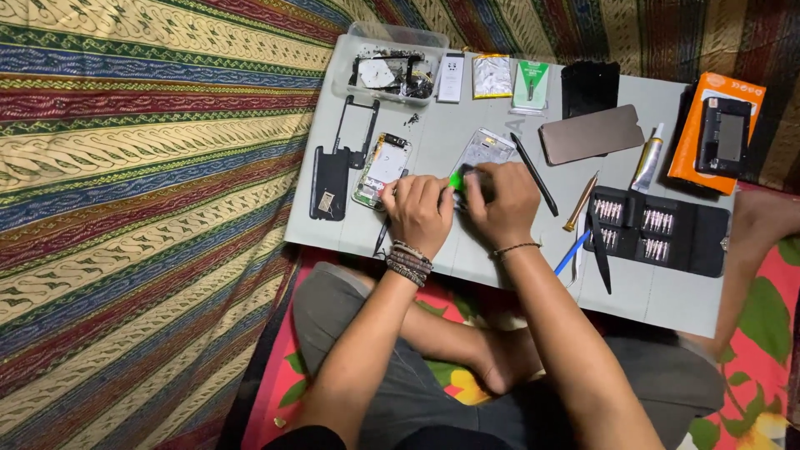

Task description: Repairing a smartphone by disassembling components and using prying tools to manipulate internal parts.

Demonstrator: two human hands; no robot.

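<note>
Left hand (pixel 419 208) is curled, fingers bent down onto the grey work mat (pixel 500 258), just beside a small green tool (pixel 456 180). Right hand (pixel 502 202) is closed, fingertips pressed on the lower end of the opened phone frame (pixel 483 152); whether the green tool is pinched cannot be told. Frame lies mid-mat, silvery, internals exposed. An orange box (pixel 707 125) sits at the mat's right edge; a green-and-white packet (pixel 530 86) and a foil pouch (pixel 492 76) lie along the far edge.
</note>
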